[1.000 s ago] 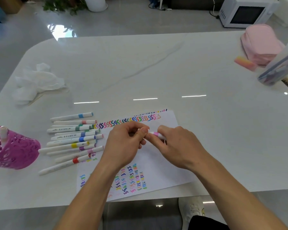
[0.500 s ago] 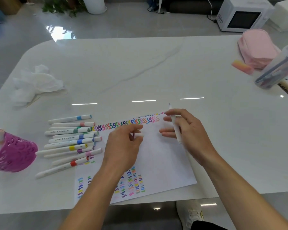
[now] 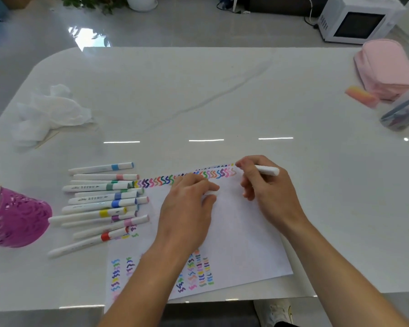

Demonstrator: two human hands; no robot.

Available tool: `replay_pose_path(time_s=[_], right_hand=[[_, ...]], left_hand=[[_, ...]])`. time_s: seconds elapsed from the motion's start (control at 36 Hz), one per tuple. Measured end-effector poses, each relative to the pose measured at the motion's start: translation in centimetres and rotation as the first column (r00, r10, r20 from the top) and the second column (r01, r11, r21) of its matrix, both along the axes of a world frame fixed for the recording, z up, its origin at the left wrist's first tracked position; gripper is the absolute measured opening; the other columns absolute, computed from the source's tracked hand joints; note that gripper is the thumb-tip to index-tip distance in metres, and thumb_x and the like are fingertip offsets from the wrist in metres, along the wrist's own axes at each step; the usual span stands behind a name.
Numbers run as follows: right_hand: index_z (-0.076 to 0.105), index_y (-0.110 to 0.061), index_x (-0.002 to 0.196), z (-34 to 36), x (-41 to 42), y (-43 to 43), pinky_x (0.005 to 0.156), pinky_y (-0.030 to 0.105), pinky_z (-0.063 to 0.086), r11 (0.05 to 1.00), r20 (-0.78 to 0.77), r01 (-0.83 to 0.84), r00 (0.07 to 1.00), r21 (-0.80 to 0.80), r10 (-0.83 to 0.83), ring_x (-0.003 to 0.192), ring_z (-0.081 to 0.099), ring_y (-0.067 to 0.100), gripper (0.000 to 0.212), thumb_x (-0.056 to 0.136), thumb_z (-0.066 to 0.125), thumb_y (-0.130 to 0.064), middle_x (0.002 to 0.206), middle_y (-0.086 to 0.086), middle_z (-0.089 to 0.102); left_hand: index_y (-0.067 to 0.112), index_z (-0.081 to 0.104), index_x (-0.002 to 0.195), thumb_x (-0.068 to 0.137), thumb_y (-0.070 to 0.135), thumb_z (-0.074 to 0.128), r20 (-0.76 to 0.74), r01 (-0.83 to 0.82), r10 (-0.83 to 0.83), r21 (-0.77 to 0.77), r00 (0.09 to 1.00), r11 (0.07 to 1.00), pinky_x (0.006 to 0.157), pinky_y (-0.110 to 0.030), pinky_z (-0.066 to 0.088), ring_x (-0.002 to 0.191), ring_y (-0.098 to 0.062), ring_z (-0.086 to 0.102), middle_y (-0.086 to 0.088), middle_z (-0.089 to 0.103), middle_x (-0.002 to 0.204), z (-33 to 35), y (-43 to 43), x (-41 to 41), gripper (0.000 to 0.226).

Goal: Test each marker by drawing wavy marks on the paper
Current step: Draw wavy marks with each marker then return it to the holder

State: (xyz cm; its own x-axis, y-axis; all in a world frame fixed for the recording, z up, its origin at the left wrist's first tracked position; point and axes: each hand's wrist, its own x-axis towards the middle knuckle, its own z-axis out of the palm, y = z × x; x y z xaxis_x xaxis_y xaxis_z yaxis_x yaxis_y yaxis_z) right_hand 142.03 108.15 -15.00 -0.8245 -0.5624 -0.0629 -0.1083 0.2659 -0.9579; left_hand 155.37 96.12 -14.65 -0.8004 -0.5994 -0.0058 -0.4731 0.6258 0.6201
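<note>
Right hand [image 3: 267, 192] grips the marker [image 3: 268, 171] at the paper's [image 3: 241, 232] far corner, tip hidden behind its fingers. Left hand [image 3: 189, 208] rests on the sheet, pinching a white cap [image 3: 210, 193] that is mostly covered. Spare markers [image 3: 104, 204] lie left on the tabletop [image 3: 222, 102].

A second ago the two grips met over the marker; now they have parted. The right grip [image 3: 267, 192] has carried the uncapped marker [image 3: 267, 171] to the far right end of the top row of wavy marks [image 3: 220, 173], its tail now pointing right. The tip seems to touch the paper [image 3: 241, 232]. The left grip [image 3: 187, 208] came away pinching the white cap [image 3: 210, 193].
</note>
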Motion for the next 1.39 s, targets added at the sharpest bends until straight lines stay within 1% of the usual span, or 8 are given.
replay_pose_path(time_s=[0.17,0.25,0.42,0.56,0.75,0.94,1.14,1.39], right_hand=[[0.068,-0.024,0.109,-0.7,-0.6,-0.3,0.06,0.035,0.056,0.998,-0.011,0.055,0.998,-0.035,-0.056,0.057,0.066,0.021,0.012,0.102,0.061,-0.018,0.07,0.005,0.071],[0.068,-0.016,0.097,-1.1,-0.6,-0.2,0.058,0.036,0.058,0.991,0.024,0.107,0.994,-0.08,-0.106,0.06,0.07,0.025,0.006,0.092,0.066,-0.016,0.072,0.007,0.074],[0.063,-0.003,0.09,-2.2,-0.9,0.1,0.05,0.037,0.057,0.976,0.078,0.16,0.986,-0.146,-0.15,0.057,0.071,0.033,0.009,0.087,0.069,-0.01,0.066,0.013,0.072],[0.063,-0.007,0.088,-2.3,-0.6,0.0,0.05,0.037,0.058,0.978,0.055,0.164,0.986,-0.127,-0.158,0.057,0.072,0.031,0.017,0.082,0.069,-0.022,0.068,0.012,0.073],[0.066,-0.007,0.088,-2.3,-0.5,-0.1,0.052,0.033,0.058,0.984,0.012,0.161,0.987,-0.082,-0.16,0.057,0.072,0.025,0.006,0.091,0.07,-0.005,0.071,0.009,0.074],[0.067,-0.003,0.085,-2.3,-0.7,-0.2,0.05,0.033,0.055,0.982,0.041,0.179,0.983,-0.062,-0.177,0.053,0.069,0.026,0.009,0.089,0.075,-0.006,0.067,0.011,0.073],[0.069,-0.007,0.081,-2.3,-0.7,-0.3,0.048,0.022,0.05,0.978,0.049,0.199,0.979,-0.062,-0.196,0.053,0.067,0.018,0.008,0.087,0.074,-0.005,0.067,0.009,0.073],[0.068,-0.01,0.079,-2.2,-0.5,-0.3,0.048,0.031,0.051,0.977,0.029,0.211,0.977,-0.034,-0.21,0.049,0.067,0.02,0.01,0.086,0.074,-0.006,0.065,0.007,0.073]], left_hand=[[0.026,0.076,0.109,0.092,0.018,0.068,-0.006,0.038,-0.039,-0.068,0.999,0.997,0.086,-0.01,0.03,0.114,-0.004,0.045,0.015,0.064,0.113,-0.5,0.1,-0.2,0.02],[0.025,0.076,0.108,0.092,0.017,0.069,0.001,0.042,-0.042,-0.083,0.999,0.996,0.088,-0.012,0.032,0.115,-0.004,0.046,0.014,0.065,0.114,-0.6,0.1,-0.2,0.019],[0.025,0.076,0.108,0.092,0.017,0.069,0.014,0.052,-0.05,-0.111,0.999,0.992,0.088,-0.013,0.033,0.117,-0.003,0.046,0.013,0.065,0.118,-0.8,0.2,-0.1,0.019],[0.025,0.077,0.107,0.092,0.016,0.069,0.015,0.051,-0.049,-0.112,0.999,0.992,0.089,-0.011,0.031,0.116,-0.003,0.045,0.013,0.065,0.118,-0.7,0.2,-0.2,0.019],[0.026,0.076,0.11,0.095,0.019,0.066,0.019,0.048,-0.047,-0.111,0.999,0.993,0.091,-0.009,0.028,0.118,-0.001,0.043,0.015,0.063,0.12,-0.6,0.2,-0.2,0.02],[0.027,0.075,0.112,0.095,0.019,0.065,0.032,0.046,-0.042,-0.106,0.999,0.993,0.091,-0.011,0.029,0.12,-0.002,0.041,0.015,0.062,0.121,-0.7,0.2,-0.2,0.021],[0.025,0.076,0.111,0.094,0.018,0.067,0.041,0.037,-0.033,-0.103,0.999,0.994,0.09,-0.013,0.032,0.119,-0.004,0.044,0.014,0.063,0.118,-0.7,0.1,-0.3,0.021],[0.025,0.076,0.111,0.094,0.018,0.068,0.033,0.021,-0.018,-0.112,0.999,0.993,0.086,-0.013,0.033,0.117,-0.002,0.043,0.016,0.064,0.113,-0.7,0.4,-0.3,0.021]])
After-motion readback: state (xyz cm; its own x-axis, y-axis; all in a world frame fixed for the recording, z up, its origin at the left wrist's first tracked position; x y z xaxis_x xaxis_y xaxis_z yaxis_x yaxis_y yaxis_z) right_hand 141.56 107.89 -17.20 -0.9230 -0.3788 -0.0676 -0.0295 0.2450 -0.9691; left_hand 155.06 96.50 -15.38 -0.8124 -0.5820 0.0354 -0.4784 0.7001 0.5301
